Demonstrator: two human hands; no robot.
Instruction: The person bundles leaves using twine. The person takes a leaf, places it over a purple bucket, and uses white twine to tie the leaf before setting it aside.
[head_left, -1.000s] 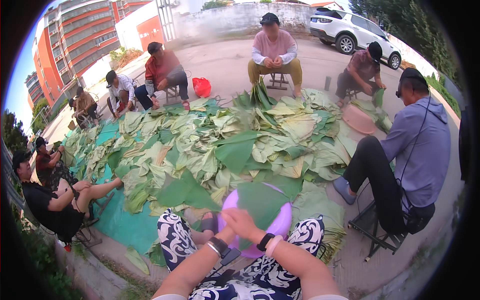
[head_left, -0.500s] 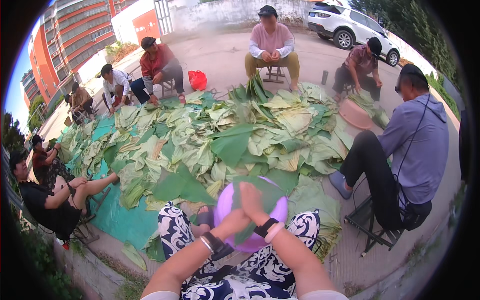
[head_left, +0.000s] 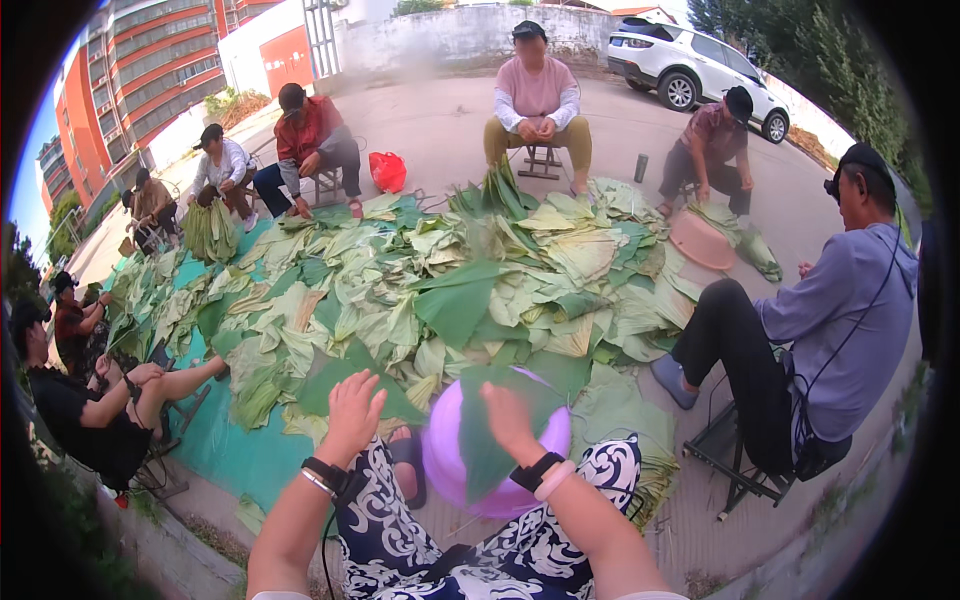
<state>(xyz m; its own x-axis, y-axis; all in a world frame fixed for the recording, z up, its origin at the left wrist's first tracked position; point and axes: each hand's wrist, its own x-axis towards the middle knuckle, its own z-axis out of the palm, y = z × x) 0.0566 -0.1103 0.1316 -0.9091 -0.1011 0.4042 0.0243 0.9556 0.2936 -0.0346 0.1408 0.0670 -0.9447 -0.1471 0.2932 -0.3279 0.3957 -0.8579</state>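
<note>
A purple basin [head_left: 440, 455] stands upside down or on edge between my knees; I cannot tell which. Draped across it is a large dark green leaf [head_left: 487, 452]. My right hand [head_left: 508, 415], slightly blurred, lies over this leaf with its fingers bent and appears to grip it. Left of the basin my left hand [head_left: 352, 408] hovers at the near edge of the leaf pile [head_left: 400, 310], its fingers apart and nothing in them. Just beyond those fingers lies another dark green leaf [head_left: 385, 390].
Several seated people ring the pile, the nearest a person in a grey-purple hoodie [head_left: 845, 290] at right. A pinkish basin [head_left: 700, 240] holds leaves at the far right. Green sheeting [head_left: 225, 440] lies under the pile. A red bag [head_left: 387, 172] and white car [head_left: 700, 65] are farther back.
My hands, which were together over the leaf on the basin, have parted. The left moved left toward the pile and spread its fingers; the right stayed over the basin.
</note>
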